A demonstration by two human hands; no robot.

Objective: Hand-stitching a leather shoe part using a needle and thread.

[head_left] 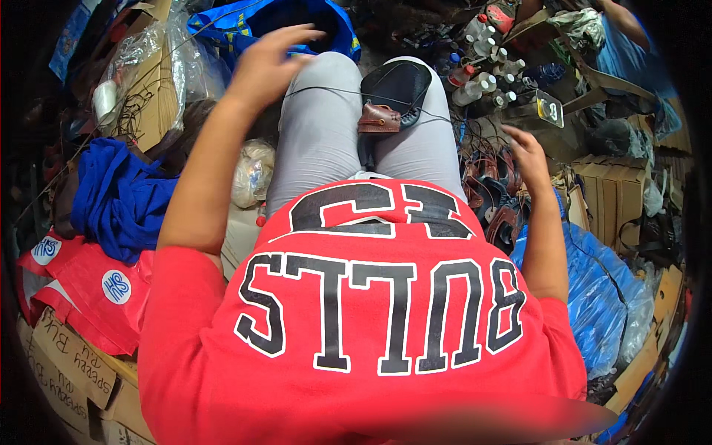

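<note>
Trailing thread [326, 90], the brown shoe piece [380, 119] seems partly sewn, finishing apparently yet undone, and I can't tell whether the left hand [268, 65] or right hand [529, 158] has fingers clamped.

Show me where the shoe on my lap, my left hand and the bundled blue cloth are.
Shoe [397, 87]: head view, on its dark oval part.
Left hand [268, 65]: head view, on the middle of the blurred hand.
Blue cloth [122, 196]: head view, on its crumpled folds.
</note>
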